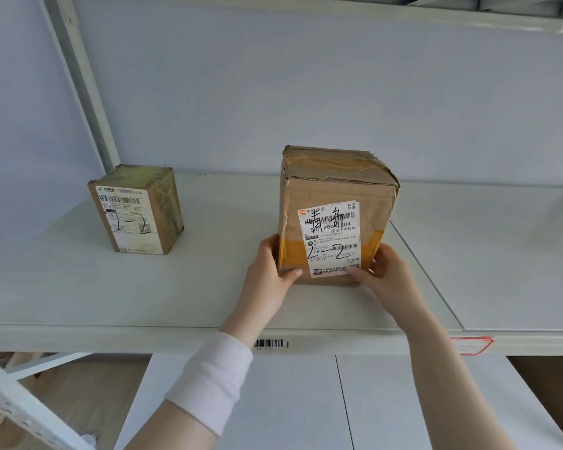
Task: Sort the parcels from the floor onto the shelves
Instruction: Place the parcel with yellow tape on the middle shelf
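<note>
- One broad white metal shelf [208, 287] takes up most of the view, its flat deck running left to right in front of a pale wall
- Next in size, the tall brown cardboard parcel [332, 193] stands upright near the middle of that deck, long axis vertical, taped top up, printed face toward the person; its base looks to be on the deck, though whether the full weight is down I cannot tell
- Well apart to its left stands the smaller brown cardboard parcel [163, 203], also upright, near the corner post
- The left hand [267, 274] clamps the tall parcel's lower left edge, thumb on the front face, fingers hidden behind the side
- The right hand [387, 277] clamps the lower right edge likewise, thumb on the front, fingers wrapped round the side
- So the parcel lies straight ahead between the two hands, neither nearer than the other; both grip low, below its middle, so letting go should call for the hands to part sideways rather than pull back, or the tall box may tip forward
- The white shipping label [333, 238] on its front carries a handwritten "2-2", as does the smaller parcel's
- Smallest, a barcode sticker [270, 344] sits on the shelf's front lip
</note>
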The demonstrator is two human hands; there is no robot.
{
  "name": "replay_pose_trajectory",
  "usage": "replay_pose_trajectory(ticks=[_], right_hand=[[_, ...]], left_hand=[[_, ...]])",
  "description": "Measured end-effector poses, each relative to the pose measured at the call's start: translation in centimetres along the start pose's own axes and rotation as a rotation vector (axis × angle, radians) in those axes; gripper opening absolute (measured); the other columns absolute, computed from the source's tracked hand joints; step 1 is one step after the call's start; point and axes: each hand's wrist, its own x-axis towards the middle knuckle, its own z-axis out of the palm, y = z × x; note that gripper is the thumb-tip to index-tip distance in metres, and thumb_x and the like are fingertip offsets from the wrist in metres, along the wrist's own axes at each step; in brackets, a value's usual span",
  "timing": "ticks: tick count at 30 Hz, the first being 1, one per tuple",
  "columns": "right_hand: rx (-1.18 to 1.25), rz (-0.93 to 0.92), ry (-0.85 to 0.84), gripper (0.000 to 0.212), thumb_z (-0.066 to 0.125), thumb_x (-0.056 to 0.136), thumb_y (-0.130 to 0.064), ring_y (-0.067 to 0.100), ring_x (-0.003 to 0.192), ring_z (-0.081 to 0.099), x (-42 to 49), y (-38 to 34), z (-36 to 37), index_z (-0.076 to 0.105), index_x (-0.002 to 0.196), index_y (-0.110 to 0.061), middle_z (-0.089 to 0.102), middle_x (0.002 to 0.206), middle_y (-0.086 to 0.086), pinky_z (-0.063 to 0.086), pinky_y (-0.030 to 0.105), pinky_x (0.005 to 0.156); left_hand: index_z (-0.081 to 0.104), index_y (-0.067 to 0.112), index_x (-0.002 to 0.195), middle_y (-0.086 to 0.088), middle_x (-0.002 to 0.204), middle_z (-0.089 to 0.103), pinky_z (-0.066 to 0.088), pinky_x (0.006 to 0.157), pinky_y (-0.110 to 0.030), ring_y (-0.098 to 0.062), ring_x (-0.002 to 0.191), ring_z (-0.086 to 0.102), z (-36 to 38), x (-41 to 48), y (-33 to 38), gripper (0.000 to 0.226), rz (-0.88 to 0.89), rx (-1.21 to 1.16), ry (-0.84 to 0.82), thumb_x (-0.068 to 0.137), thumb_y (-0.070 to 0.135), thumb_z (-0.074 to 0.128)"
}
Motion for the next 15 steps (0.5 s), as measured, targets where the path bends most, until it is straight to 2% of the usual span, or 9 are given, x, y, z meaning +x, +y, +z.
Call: replay_pose_trajectory(ticks=[3, 6, 15], right_hand=[[-0.036, 0.02, -0.022, 0.036, 0.07, 0.079, -0.001, 0.023, 0.106, 0.063, 1.9, -0.1, 0.3, 0.054, 0.111, -0.004, 0.066, 0.111, 0.008, 0.053, 0.034, 0.089], [-0.074, 0.03, -0.018, 0.032, 0.07, 0.08, -0.004, 0.026, 0.103, 0.063, 3.7, 0.0, 0.8, 0.054, 0.108, -0.009, 0.067, 0.109, 0.007, 0.051, 0.045, 0.092], [-0.115, 0.069, 0.006, 0.031, 0.07, 0.08, -0.009, 0.024, 0.103, 0.063, 6.1, 0.0, 1.5, 0.055, 0.107, -0.013, 0.067, 0.11, 0.004, 0.049, 0.048, 0.095]], left_hand=[[0.035, 0.012, 0.135, -0.003, 0.131, 0.056, 0.037, 0.085, -0.018, -0.02, 0.118, 0.055, -0.2, 1.9, 0.2, 0.062, -0.003, 0.023, -0.014, 0.083, 0.01, 0.068], [0.035, 0.009, 0.133, -0.004, 0.133, 0.054, 0.037, 0.084, -0.018, -0.021, 0.119, 0.054, -0.3, 3.7, 0.3, 0.06, -0.003, 0.057, -0.018, 0.083, 0.009, 0.068], [0.036, 0.008, 0.132, -0.005, 0.131, 0.056, 0.037, 0.082, -0.02, -0.025, 0.116, 0.056, -0.1, 6.5, 0.2, 0.057, -0.007, 0.106, -0.035, 0.084, 0.01, 0.067]])
